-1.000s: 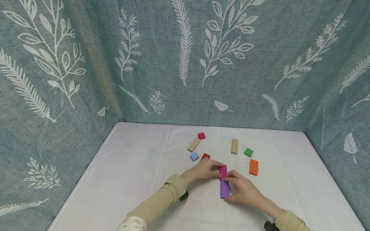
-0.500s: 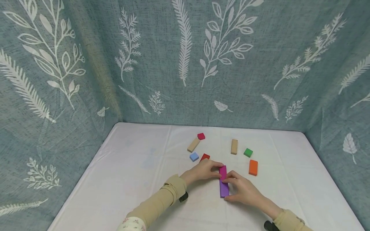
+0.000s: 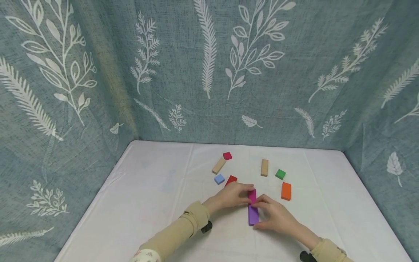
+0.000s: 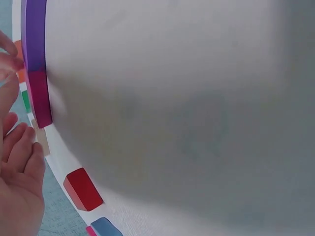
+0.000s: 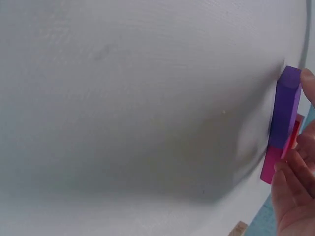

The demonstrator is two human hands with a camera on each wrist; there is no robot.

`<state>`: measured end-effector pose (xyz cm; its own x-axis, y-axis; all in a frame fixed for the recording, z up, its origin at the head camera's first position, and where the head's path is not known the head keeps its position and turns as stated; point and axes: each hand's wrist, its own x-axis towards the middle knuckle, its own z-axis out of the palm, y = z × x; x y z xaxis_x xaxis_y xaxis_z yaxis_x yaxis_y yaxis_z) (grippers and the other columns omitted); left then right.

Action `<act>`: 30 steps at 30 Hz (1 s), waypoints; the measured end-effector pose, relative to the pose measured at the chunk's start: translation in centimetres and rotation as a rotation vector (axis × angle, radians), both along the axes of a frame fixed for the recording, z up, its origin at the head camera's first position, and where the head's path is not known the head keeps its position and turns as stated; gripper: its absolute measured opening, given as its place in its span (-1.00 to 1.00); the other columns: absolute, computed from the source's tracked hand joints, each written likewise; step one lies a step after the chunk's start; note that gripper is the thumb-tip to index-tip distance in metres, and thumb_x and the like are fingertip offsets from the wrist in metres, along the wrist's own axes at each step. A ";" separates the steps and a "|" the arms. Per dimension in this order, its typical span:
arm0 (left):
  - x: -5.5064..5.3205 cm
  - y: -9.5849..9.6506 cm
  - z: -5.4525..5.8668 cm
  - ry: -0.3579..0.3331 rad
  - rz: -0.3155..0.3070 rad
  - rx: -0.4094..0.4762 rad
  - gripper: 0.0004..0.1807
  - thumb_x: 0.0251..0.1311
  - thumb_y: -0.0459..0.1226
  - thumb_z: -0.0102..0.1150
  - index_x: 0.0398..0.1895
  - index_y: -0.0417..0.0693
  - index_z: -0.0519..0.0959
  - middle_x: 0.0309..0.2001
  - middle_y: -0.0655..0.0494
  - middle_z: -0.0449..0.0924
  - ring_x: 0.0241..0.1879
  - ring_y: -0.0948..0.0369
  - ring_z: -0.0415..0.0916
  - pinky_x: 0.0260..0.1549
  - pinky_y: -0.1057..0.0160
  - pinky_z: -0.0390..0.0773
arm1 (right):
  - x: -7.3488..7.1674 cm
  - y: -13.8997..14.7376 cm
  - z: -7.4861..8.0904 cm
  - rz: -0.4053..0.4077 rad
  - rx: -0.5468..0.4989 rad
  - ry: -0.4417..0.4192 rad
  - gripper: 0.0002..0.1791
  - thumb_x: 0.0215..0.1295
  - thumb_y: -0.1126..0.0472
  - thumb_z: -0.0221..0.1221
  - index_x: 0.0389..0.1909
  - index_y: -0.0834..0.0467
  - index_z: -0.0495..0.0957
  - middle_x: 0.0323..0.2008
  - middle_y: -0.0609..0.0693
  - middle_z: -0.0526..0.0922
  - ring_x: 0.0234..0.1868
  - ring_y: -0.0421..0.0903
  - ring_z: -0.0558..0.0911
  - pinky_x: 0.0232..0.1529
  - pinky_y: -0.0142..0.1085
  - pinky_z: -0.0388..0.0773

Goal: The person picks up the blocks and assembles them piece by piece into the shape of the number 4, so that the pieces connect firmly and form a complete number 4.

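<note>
In the head view, a magenta block [image 3: 252,195] and a purple block [image 3: 253,216] lie end to end in one line on the white-covered table. My left hand [image 3: 233,194] pinches the magenta block from the left, index finger at its far end and thumb near the joint. From the right, my right hand [image 3: 275,215] holds the purple block lengthwise, with its thumb at the near end and fingertips at the joint. Close up in the right wrist view, the purple block [image 5: 284,110] meets the magenta one [image 5: 269,164].
Beyond my left hand lie a red block [image 3: 231,180], a light blue block [image 3: 219,179], a wooden block [image 3: 218,165] and a crimson block [image 3: 227,155]. Farther right are another wooden block [image 3: 264,167], a green block [image 3: 280,174] and an orange block [image 3: 286,191]. A patterned curtain [image 3: 209,72] surrounds the table.
The purple block has shifted slightly left, its sides more in line with the magenta block. Both hands keep nearly the same hold, and the other blocks stay put.
</note>
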<state>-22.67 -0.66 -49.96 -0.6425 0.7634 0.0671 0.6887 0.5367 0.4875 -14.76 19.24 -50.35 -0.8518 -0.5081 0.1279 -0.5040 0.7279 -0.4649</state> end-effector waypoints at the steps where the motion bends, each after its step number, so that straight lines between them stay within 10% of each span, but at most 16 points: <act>1: 0.1 0.0 0.1 0.002 -0.004 0.012 -0.52 0.17 -0.13 0.26 0.17 -0.01 0.52 0.22 0.11 0.50 0.21 0.26 0.46 0.16 0.38 0.44 | 0.0 0.1 0.0 -0.001 0.000 0.010 -0.42 -0.14 -0.06 0.47 -0.06 0.09 0.63 -0.06 -0.18 0.53 -0.06 -0.20 0.57 -0.04 -0.25 0.59; 11: 1.8 -0.3 -0.4 -0.033 0.012 0.167 -0.55 0.11 -0.13 0.31 0.08 -0.03 0.59 -0.03 0.21 0.68 0.00 0.38 0.58 0.02 0.47 0.49 | -0.4 1.1 0.4 -0.036 -0.015 0.070 -0.48 -0.15 -0.07 0.47 -0.11 0.02 0.65 -0.15 -0.21 0.60 -0.16 -0.21 0.62 -0.13 -0.29 0.62; 30: 2.1 0.5 -0.5 -0.066 0.001 0.058 -0.58 0.04 -0.18 0.37 0.03 0.03 0.63 -0.05 0.25 0.69 -0.07 0.42 0.59 -0.06 0.57 0.48 | -1.5 2.6 1.6 -0.058 -0.031 0.054 -0.45 -0.10 -0.01 0.45 -0.07 0.17 0.62 -0.17 -0.04 0.64 -0.15 -0.07 0.63 -0.14 -0.17 0.63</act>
